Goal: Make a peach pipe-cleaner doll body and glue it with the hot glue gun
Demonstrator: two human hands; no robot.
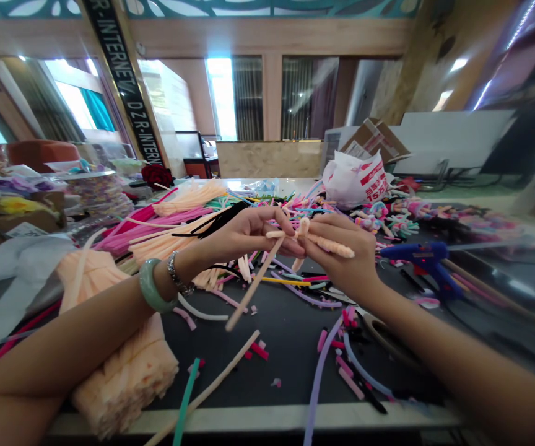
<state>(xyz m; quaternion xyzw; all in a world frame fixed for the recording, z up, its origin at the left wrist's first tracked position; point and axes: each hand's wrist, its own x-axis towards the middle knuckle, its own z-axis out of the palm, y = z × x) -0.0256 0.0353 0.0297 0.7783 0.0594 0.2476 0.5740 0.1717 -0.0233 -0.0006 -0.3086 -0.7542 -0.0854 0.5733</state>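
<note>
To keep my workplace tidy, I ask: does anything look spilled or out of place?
Yes: short red and pink fuzzy pieces lie scattered, like dropped scraps, on the dark tabletop; a stray green fuzzy strip crosses its pale edge.

Left hand [265,234] and right hand [344,251] pinch peach fuzzy-stem piece [331,244] above dark surface [290,350]. From hands: blue glue gun [423,255] at 3 o'clock, white plastic bag [348,176] at 1, peach bundle [126,375] at 8, lavender stem [319,378] at 6.

Workshop: glue gun [420,252], pipe cleaners [128,368]
</note>
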